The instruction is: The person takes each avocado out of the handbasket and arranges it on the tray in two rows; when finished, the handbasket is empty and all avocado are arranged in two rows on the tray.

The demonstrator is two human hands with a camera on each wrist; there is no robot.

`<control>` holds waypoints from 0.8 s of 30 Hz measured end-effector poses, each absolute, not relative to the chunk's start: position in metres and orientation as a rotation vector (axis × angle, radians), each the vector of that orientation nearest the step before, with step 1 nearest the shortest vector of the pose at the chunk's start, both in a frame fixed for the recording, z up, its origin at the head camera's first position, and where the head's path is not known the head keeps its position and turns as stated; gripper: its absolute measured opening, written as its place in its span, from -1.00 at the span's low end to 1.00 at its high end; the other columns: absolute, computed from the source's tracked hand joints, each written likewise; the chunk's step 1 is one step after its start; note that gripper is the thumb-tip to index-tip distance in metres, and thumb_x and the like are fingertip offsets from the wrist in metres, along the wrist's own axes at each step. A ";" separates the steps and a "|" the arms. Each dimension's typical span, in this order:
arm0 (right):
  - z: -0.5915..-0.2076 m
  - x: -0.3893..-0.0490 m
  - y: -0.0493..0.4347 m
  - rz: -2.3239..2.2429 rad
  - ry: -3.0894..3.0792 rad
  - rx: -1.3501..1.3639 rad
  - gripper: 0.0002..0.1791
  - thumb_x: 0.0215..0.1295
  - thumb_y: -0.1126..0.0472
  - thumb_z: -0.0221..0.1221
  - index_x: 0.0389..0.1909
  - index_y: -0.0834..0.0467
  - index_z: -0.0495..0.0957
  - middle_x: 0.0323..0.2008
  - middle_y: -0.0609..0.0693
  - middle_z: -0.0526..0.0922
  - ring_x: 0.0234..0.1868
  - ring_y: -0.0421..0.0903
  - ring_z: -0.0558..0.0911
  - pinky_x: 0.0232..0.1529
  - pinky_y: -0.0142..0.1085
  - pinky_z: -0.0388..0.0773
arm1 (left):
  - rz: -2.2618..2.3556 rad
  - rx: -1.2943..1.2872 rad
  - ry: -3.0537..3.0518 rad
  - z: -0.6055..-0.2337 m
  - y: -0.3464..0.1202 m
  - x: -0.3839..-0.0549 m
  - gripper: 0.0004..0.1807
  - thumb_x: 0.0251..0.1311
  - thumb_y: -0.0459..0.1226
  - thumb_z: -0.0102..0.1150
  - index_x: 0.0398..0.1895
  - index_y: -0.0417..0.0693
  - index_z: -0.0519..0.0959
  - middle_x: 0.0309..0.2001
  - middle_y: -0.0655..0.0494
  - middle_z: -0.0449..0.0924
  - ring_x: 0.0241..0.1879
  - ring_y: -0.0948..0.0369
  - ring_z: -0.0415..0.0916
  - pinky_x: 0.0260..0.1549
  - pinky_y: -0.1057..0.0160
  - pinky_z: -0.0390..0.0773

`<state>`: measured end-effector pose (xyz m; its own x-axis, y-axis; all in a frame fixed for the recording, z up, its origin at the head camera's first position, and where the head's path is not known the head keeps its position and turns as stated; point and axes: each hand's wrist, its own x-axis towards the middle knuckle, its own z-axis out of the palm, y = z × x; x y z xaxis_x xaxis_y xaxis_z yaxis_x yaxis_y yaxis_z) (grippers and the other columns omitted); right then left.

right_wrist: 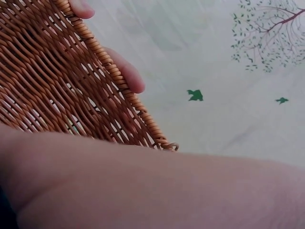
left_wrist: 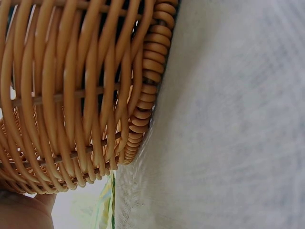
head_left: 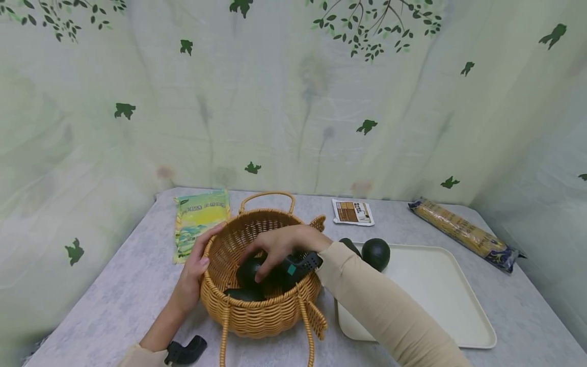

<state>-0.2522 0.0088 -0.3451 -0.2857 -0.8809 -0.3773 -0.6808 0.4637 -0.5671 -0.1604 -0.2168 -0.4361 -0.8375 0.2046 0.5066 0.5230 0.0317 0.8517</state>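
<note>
A round wicker basket (head_left: 257, 318) stands on the table with its looped handles at the far and near sides. My left hand (head_left: 194, 270) grips its left rim, the thumb over the edge; in the right wrist view the left fingertips (right_wrist: 128, 76) show past the rim. Reaching in from the right, my right hand (head_left: 279, 250) has its fingers and thumb curled round a dark, smooth avocado (head_left: 248, 273) low inside the basket. Another dark avocado (head_left: 245, 294) lies nearer the front wall. Woven wicker (left_wrist: 71, 95) fills much of the left wrist view.
Right of the basket lies a cream tray (head_left: 435, 285) with two dark rounded fruits (head_left: 376, 254) at its far left corner. A yellow-green packet (head_left: 202, 216) lies behind on the left, a small white-brown packet (head_left: 353, 212) at the back, and a long noodle-like pack (head_left: 463, 232) at far right.
</note>
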 end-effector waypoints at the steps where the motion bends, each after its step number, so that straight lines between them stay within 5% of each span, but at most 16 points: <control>1: -0.344 -0.252 0.009 -0.394 2.058 -1.306 -0.34 0.33 0.05 0.35 0.44 0.04 0.47 0.38 -0.12 0.52 0.31 -0.31 0.47 0.29 -0.43 0.39 | -1.887 -0.750 -2.065 -0.436 -0.217 -0.161 -0.34 0.41 -0.30 -0.39 0.59 -0.18 0.13 0.56 -0.02 0.17 0.51 0.22 0.15 0.35 0.42 0.25; 15: -0.338 -0.249 0.012 -0.518 2.081 -1.396 -0.37 0.36 0.05 0.32 0.44 0.00 0.47 0.39 -0.16 0.51 0.36 -0.34 0.43 0.33 -0.40 0.37 | -1.912 -0.805 -2.030 -0.434 -0.217 -0.158 -0.36 0.44 -0.30 -0.40 0.59 -0.19 0.12 0.55 0.04 0.16 0.51 0.22 0.15 0.34 0.43 0.27; 24: -0.328 -0.245 0.021 -0.623 2.120 -1.431 -0.38 0.35 0.00 0.31 0.43 -0.07 0.49 0.31 -0.18 0.56 0.21 -0.34 0.50 0.20 -0.40 0.46 | -1.906 -0.775 -2.062 -0.437 -0.220 -0.160 -0.35 0.44 -0.32 -0.40 0.59 -0.18 0.10 0.56 0.02 0.15 0.52 0.22 0.14 0.35 0.40 0.29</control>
